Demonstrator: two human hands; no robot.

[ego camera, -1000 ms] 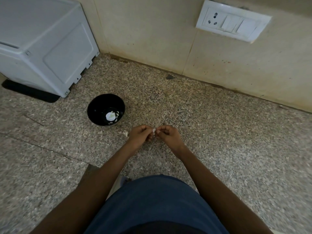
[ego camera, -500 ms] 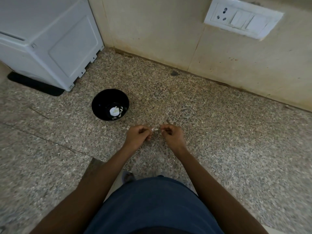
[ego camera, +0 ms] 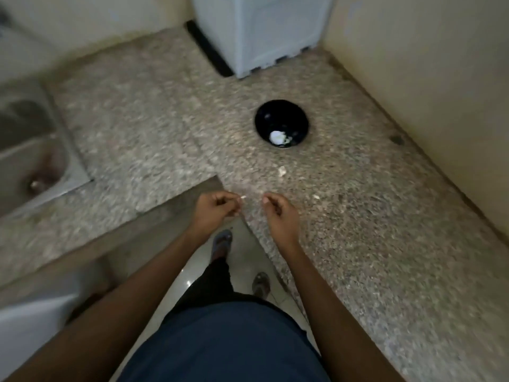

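Observation:
My left hand [ego camera: 217, 209] and my right hand [ego camera: 279, 212] hover apart over the inner corner of a speckled stone counter [ego camera: 358, 244]. The left hand's curled fingers pinch a small white scrap [ego camera: 242, 197] that sticks out toward the right hand. My right hand's fingers are curled too, with a pale spot at the thumb tip; I cannot tell if it holds anything. A black bowl [ego camera: 281, 117] sits further back on the counter, with a white peeled piece [ego camera: 277, 137] and small bits inside.
White flakes [ego camera: 282, 170] lie on the counter between the bowl and my hands. A steel sink [ego camera: 30, 150] is set in at the left. A white appliance [ego camera: 264, 31] stands at the back by the wall. Below me are a tiled floor and sandalled feet [ego camera: 221, 242].
The view has swung left, bringing the sink and floor into sight. My hands, which pinched one small white thing together, have pulled apart and drawn back toward the counter's edge.

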